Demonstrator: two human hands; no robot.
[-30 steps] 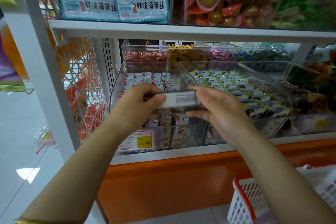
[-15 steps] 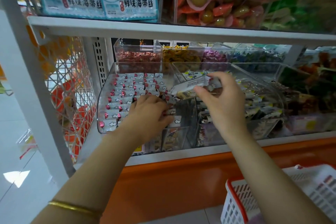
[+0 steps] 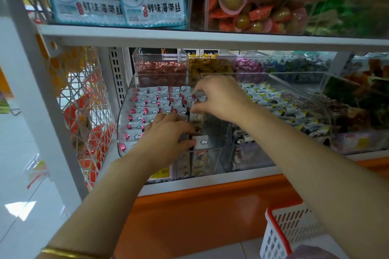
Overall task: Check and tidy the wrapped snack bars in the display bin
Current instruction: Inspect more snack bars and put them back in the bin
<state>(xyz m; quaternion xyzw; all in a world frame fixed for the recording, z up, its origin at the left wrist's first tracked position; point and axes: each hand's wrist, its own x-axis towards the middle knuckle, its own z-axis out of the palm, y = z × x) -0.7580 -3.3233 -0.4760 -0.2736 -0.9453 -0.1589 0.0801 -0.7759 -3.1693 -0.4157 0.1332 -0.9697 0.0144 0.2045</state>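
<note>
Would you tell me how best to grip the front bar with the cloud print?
Probably by its exposed top end, from above: the cloud-print bar sits at the display bin's front wall beside the left hand, other bars packed behind.

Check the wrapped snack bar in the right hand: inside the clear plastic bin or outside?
Inside: the right hand pinches the wrapped snack bar, lower end down among rows in the clear plastic bin.
</note>
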